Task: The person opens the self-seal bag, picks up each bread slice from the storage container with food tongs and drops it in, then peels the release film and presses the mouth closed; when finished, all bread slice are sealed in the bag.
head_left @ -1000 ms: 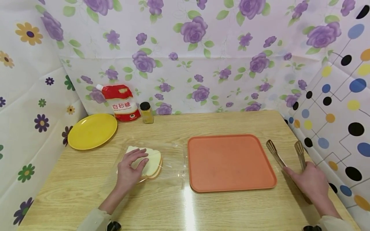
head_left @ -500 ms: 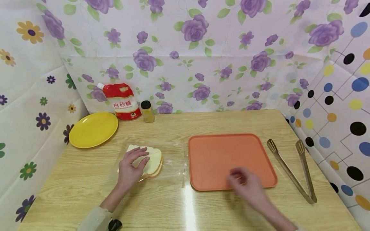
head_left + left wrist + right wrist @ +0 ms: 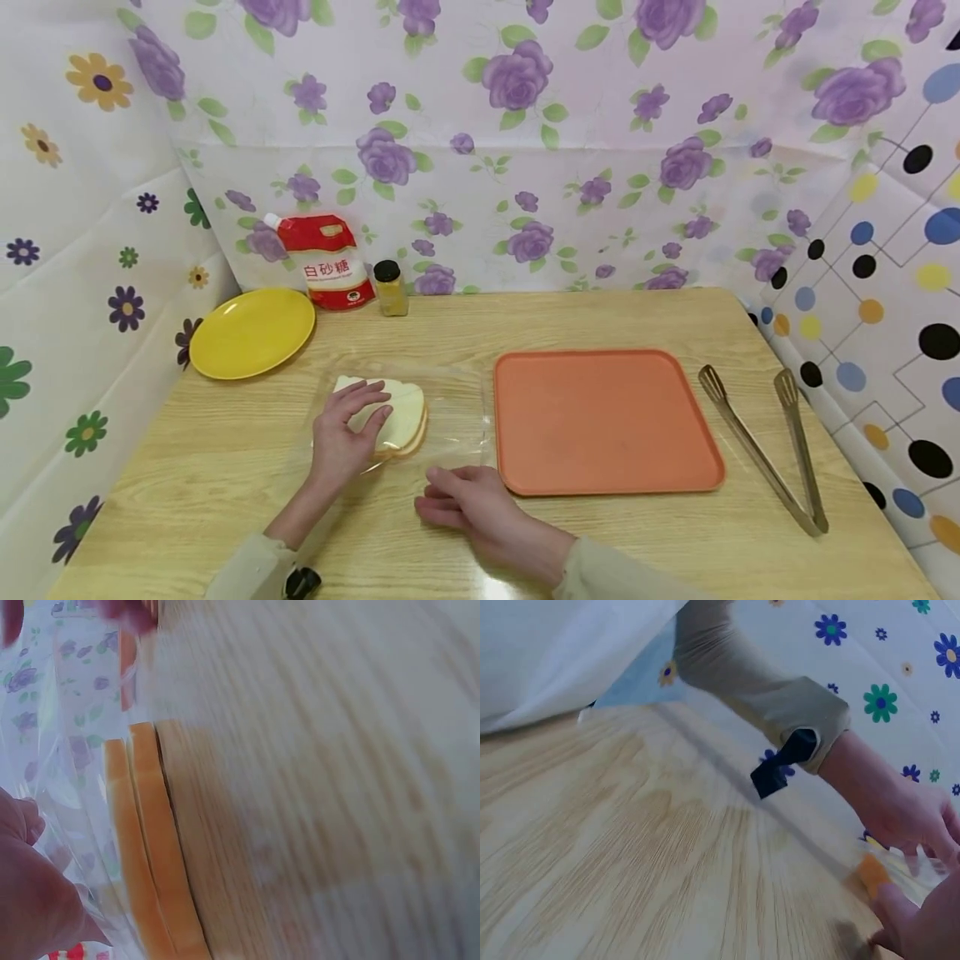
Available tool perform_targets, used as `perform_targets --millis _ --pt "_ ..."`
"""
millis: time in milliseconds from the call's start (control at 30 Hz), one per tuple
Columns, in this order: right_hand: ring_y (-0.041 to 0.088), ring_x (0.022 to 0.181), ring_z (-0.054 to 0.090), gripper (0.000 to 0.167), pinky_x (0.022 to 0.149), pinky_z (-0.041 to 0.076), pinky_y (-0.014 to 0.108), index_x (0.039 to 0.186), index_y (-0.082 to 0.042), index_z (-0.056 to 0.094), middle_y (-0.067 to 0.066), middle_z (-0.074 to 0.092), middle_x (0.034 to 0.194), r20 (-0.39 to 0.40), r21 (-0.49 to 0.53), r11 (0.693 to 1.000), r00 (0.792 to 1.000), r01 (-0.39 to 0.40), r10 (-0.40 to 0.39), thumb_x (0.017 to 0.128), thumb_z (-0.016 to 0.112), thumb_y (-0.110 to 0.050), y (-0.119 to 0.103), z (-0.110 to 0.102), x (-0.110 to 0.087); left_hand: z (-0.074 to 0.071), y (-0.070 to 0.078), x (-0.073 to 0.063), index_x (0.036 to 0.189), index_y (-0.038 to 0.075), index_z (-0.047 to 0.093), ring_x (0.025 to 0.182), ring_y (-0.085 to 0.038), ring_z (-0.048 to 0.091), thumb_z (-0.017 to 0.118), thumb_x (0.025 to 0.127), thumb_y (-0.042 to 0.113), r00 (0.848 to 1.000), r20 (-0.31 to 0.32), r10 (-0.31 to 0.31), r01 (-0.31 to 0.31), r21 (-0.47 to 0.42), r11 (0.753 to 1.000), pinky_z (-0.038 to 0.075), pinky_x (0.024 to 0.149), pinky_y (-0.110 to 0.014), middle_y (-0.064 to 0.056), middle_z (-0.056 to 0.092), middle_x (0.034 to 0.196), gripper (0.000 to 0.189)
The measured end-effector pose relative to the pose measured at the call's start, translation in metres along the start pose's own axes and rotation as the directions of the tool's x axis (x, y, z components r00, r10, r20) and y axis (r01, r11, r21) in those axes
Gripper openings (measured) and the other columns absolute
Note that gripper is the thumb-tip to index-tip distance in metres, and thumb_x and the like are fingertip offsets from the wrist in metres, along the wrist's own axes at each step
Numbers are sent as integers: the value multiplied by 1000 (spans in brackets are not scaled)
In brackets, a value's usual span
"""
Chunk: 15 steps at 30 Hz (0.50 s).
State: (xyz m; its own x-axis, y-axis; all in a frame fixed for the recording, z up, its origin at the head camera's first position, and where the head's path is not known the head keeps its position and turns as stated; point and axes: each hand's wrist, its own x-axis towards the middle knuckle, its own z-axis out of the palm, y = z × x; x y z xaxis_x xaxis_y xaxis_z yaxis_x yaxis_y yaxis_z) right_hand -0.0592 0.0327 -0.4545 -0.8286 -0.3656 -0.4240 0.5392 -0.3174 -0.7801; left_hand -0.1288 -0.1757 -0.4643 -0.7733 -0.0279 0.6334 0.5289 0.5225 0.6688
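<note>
Stacked slices of white bread with brown crusts lie inside a clear plastic bag on the left half of the table. My left hand is over the bag's near left part, thumb and fingers curved toward each other, pinching the film. The left wrist view shows the film raised beside two crust edges, with part of the left hand at the lower left. Just in front of the bag, my right hand hovers with loosely bent fingers and holds nothing. Bread crust shows beyond it in the right wrist view.
An orange tray lies right of the bag. Spread metal tongs rest at the far right. A yellow plate, a red and white sugar pouch and a black-capped spice jar stand at the back left.
My right hand has let go of the tongs and swept left across the tray to the front of the bag. The left hand has kept its place; the head view has shifted slightly.
</note>
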Motion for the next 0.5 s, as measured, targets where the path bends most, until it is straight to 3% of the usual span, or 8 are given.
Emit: perform_targets --millis 233,500 --pt "35 92 70 52 85 57 40 122 25 40 31 58 105 -135 112 991 989 70 -55 98 66 -14 7 28 24 -1 2 0 92 -2 75 112 -46 58 80 74 -13 1000 -7 -22 22 19 1000 40 98 -40 -19 72 107 22" --pt "36 89 71 27 82 58 41 107 11 43 29 61 97 -185 147 981 978 124 -96 102 59 -10 14 34 36 -1 3 -2 91 -1 75 111 -44 59 82 72 -13 1000 -10 -15 16 28 999 40 97 -37 -19 72 106 23"
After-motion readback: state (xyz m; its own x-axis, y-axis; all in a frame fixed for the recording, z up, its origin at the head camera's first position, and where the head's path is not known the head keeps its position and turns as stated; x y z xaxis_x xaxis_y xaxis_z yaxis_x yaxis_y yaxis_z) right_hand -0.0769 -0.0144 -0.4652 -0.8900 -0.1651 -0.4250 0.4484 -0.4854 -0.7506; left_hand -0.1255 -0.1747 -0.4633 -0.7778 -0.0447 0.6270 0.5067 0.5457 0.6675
